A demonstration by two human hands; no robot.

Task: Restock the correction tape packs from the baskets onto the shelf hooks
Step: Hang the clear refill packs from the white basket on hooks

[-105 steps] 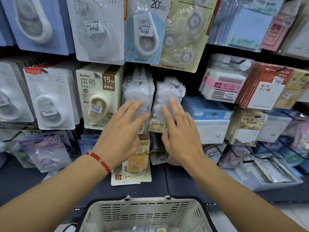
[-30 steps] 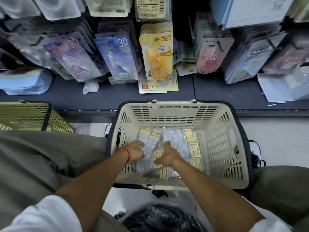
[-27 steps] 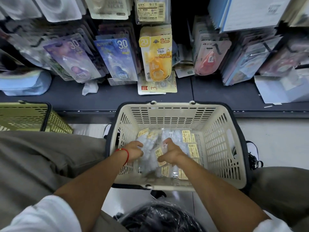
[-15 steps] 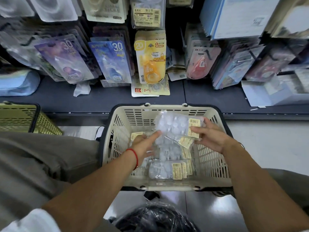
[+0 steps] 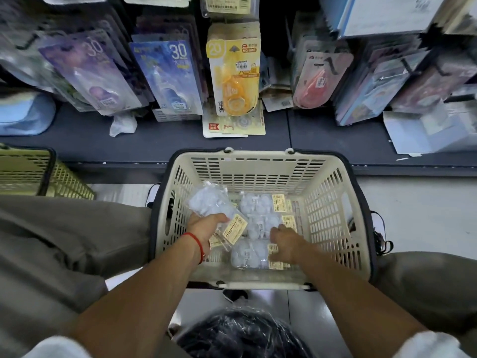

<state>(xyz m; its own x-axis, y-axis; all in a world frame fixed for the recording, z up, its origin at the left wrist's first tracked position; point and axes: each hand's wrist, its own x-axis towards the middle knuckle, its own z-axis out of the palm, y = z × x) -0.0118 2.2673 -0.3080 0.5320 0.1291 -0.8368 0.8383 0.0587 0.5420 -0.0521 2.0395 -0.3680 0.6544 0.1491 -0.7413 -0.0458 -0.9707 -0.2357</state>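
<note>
Below dark shelf point(image 5: 85, 140), cream basket point(image 5: 333, 202) of clear packs point(image 5: 254, 205), both hands inside.

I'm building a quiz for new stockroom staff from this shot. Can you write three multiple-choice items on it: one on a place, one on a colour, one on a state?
1. Where do the loose clear packs lie?
A. In the cream basket
B. On the dark shelf
C. On the floor

2. What colour is the band on the left wrist?
A. Blue
B. Red
C. White

3. What is the left hand doing?
A. Hanging idle
B. Pressing flat on the shelf
C. Gripping a clear pack

Answers:
1 A: the clear packs lie inside the cream basket.
2 B: the band is red.
3 C: the left hand curls round a clear pack, while the right hand reaches to the packs below.
</note>
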